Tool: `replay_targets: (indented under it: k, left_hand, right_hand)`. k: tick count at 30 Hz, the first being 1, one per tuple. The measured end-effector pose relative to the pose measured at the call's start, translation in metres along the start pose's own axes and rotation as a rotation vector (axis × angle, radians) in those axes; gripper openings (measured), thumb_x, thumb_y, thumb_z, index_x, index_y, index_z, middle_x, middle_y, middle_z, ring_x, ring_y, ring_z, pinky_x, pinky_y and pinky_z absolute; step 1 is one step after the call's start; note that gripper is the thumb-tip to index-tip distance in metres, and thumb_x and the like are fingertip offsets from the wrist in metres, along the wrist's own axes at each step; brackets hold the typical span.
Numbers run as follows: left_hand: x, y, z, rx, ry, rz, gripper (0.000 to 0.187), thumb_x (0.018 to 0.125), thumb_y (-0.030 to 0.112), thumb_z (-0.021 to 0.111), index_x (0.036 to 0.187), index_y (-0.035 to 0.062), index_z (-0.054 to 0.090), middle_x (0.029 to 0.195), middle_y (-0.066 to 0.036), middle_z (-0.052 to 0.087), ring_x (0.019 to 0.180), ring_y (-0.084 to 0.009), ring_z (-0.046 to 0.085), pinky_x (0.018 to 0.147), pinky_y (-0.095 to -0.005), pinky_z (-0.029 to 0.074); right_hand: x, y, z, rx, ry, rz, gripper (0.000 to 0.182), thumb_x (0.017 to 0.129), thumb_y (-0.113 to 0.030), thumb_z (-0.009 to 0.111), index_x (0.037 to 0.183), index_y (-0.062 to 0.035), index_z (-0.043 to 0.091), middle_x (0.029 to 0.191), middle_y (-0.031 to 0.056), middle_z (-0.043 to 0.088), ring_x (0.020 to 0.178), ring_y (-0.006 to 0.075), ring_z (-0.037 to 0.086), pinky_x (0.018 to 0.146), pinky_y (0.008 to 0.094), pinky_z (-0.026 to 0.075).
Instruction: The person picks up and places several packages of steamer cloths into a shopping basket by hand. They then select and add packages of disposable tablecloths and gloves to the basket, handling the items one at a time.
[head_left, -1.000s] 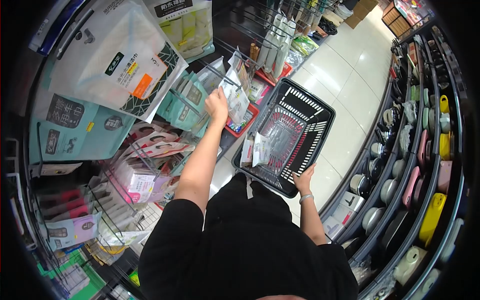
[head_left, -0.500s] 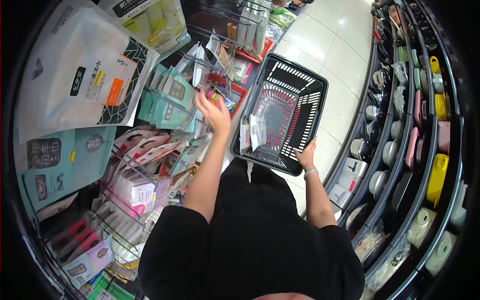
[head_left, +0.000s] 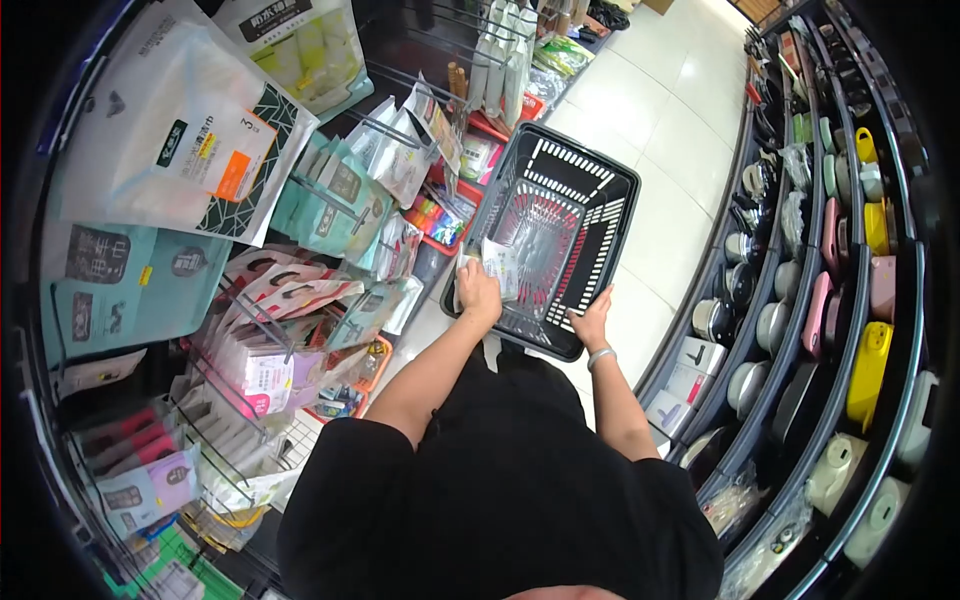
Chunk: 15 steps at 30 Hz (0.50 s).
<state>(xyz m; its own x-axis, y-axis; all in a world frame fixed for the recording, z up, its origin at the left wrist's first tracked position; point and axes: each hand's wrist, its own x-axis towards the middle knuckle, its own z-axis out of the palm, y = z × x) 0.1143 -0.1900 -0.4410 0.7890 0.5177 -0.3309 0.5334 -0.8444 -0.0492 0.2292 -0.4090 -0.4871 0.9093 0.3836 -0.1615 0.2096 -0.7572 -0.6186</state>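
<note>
A black plastic shopping basket (head_left: 622, 203) with a red-lined mesh bottom is held out in front of me over the aisle. My right hand (head_left: 593, 322), a silver bracelet on its wrist, grips the basket's near rim. My left hand (head_left: 479, 292) rests at the near-left corner of the basket, against two white packets (head_left: 499, 262) that stand inside it. The fingers of that hand are hidden, so I cannot tell whether they hold the rim or a packet.
To the left, a hook rack holds teal packets (head_left: 340, 190), a large white bag (head_left: 190, 130) and pink packs (head_left: 270, 370). A red tray of colourful items (head_left: 440, 215) sits below. Curved shelves of cups and containers (head_left: 870, 350) run along the right. Pale floor tiles (head_left: 680, 130) stretch ahead.
My left hand has come down from the hanging packets on the rack to the basket's near-left corner. The right hand has kept its grip on the basket.
</note>
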Motion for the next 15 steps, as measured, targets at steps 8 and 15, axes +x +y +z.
replay_targets:
  k: [8,15]
  left_hand:
    - [0.003,0.024,0.014,-0.327,0.46,0.007,0.015,0.084,0.013,0.051,0.095,0.0076,0.061,0.086,-0.014,0.063,0.083,-0.0297,0.059,0.076,-0.0409,0.041]
    - [-0.022,-0.016,-0.116,-0.901,0.853,0.073,0.005,0.086,0.008,0.057,0.087,0.003,0.057,0.074,-0.02,0.061,0.071,-0.0367,0.061,0.06,-0.0431,0.047]
  right_hand:
    - [-0.004,0.003,-0.003,0.018,-0.036,0.024,0.116,0.065,-0.009,0.077,0.142,0.0012,-0.011,0.14,0.0298,0.019,0.124,0.046,0.034,0.105,0.0427,0.034]
    - [-0.004,0.008,-0.006,0.017,-0.028,-0.011,0.116,0.066,-0.008,0.076,0.142,0.001,-0.012,0.14,0.03,0.019,0.125,0.0469,0.033,0.105,0.0445,0.032]
